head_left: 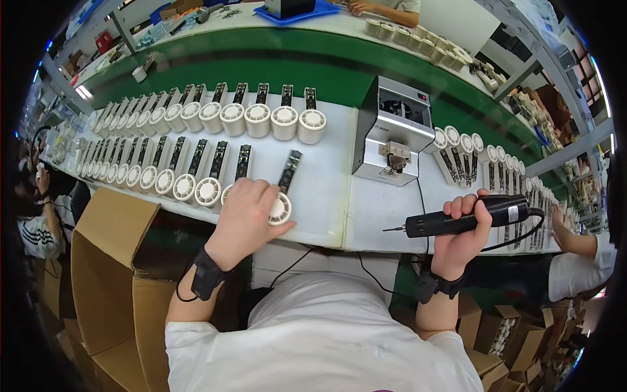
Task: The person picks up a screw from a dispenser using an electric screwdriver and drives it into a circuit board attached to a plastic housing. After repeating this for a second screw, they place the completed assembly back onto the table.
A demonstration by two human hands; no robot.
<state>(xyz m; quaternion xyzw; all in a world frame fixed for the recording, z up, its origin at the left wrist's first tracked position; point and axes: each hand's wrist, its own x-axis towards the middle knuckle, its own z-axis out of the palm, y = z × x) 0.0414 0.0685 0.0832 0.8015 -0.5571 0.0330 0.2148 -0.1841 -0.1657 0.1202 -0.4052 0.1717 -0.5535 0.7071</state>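
Observation:
My right hand [460, 232] is wrapped round a black electric screwdriver [434, 222], held level above the table with its thin bit pointing left and its cable trailing off to the right. My left hand [247, 212] closes over the round head of a white fan unit [281, 210] near the table's front edge. A dark circuit board [290, 171] shows in that unit's open handle, which points away from me. Just left of it, my fingers partly hide another unit of the front row. Black wrist straps with small boxes sit on both wrists.
Two rows of similar white units [208, 191] fill the left of the white table [320, 196]. A silver screw feeder machine [395, 130] stands right of centre, with more units [467, 157] beyond it. A cardboard box [104, 261] is at lower left. Other people work nearby.

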